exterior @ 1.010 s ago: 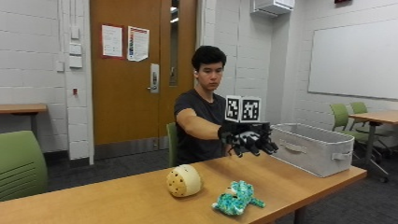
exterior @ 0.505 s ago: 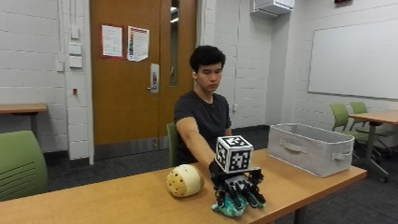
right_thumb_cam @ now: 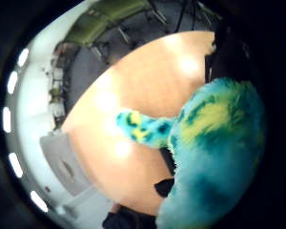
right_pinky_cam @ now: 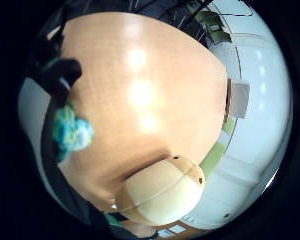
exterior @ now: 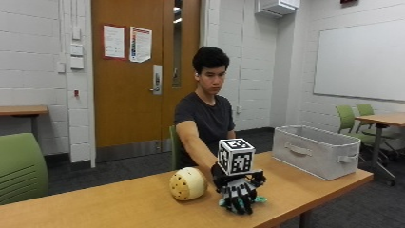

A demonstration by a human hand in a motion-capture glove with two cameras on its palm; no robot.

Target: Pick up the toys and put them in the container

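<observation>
The wooden table ran across the front of the room, the person seated behind it with the right arm stretched forward and down. At the table's far end, to the person's left, stood the grey fabric container, well apart from everything else on the tabletop. Next in size, the round cream toy with its dark dots sat on the table just beside the gloved hand, untouched. The little-finger palm view caught that same cream toy close by on the wood, and a tuft of teal fluff beside the black glove.

And there was the right hand, fingers pointed down and curled over the teal plush toy, which lay on the table near its front edge, mostly covered, only a scrap of teal peeking out by the fingertips. The thumb-side palm view was filled with the toy's teal-and-yellow fur, one limb sticking out over the table. The fingers wrapped the plush; whether it had left the surface could not be told.
</observation>
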